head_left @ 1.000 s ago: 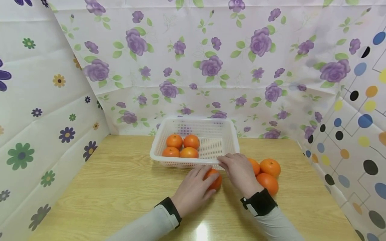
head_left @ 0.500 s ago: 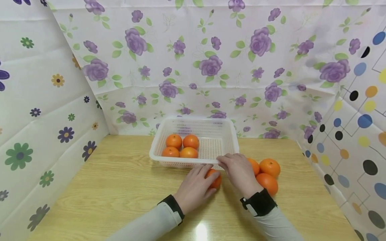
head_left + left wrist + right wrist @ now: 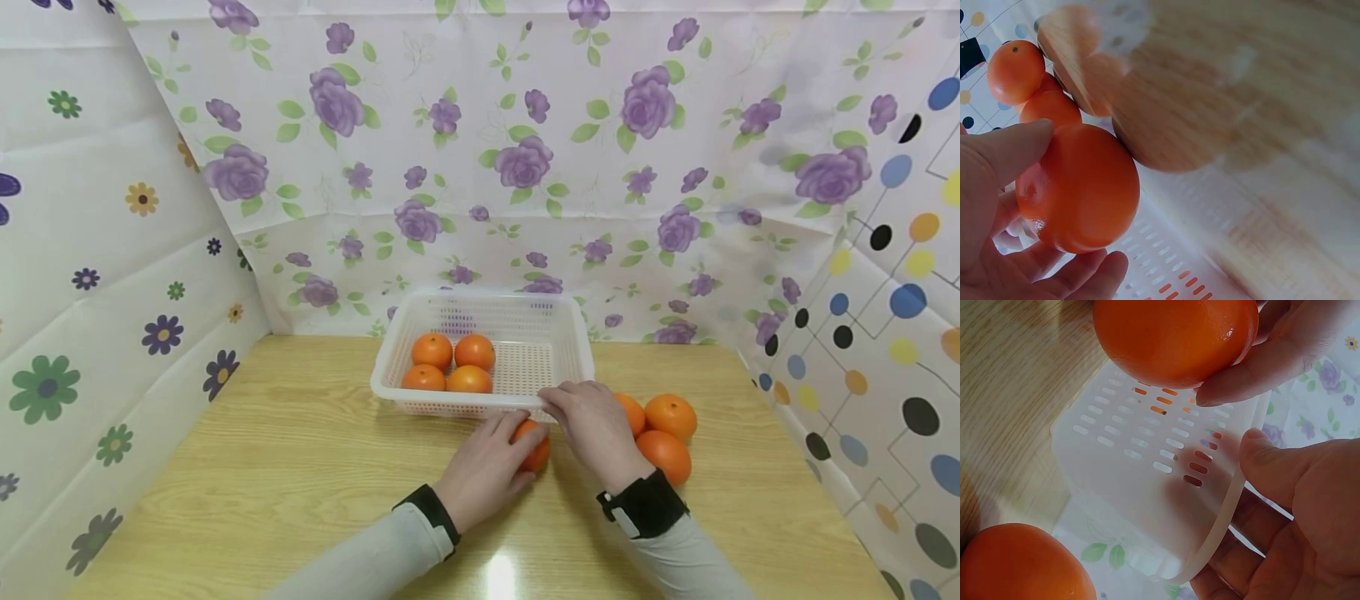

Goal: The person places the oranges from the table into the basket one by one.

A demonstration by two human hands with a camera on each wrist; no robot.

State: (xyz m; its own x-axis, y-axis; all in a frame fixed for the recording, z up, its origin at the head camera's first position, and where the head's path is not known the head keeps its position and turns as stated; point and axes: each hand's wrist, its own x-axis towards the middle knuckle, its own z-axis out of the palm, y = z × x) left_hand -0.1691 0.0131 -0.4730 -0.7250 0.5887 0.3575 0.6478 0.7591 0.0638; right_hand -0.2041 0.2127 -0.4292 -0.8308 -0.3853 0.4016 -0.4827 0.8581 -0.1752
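Observation:
My left hand (image 3: 480, 473) holds an orange (image 3: 537, 450) just in front of a white perforated plastic basket (image 3: 450, 401). In the left wrist view the thumb lies over the top of this orange (image 3: 1085, 190) and the fingers curl beneath it. My right hand (image 3: 596, 429) pinches the basket's front rim near its right corner. The right wrist view has the thumb on the outer side of the rim (image 3: 1230, 509), with the other fingers reaching over to the inside. Several oranges (image 3: 470, 380) sit together in the left half of the basket.
Three more oranges (image 3: 667, 457) cluster on the wooden table (image 3: 300, 483) right of the basket, one partly hidden by my right hand. A purple-flowered cloth (image 3: 480, 167) hangs close behind the basket. Patterned cloths also stand at the left and right sides.

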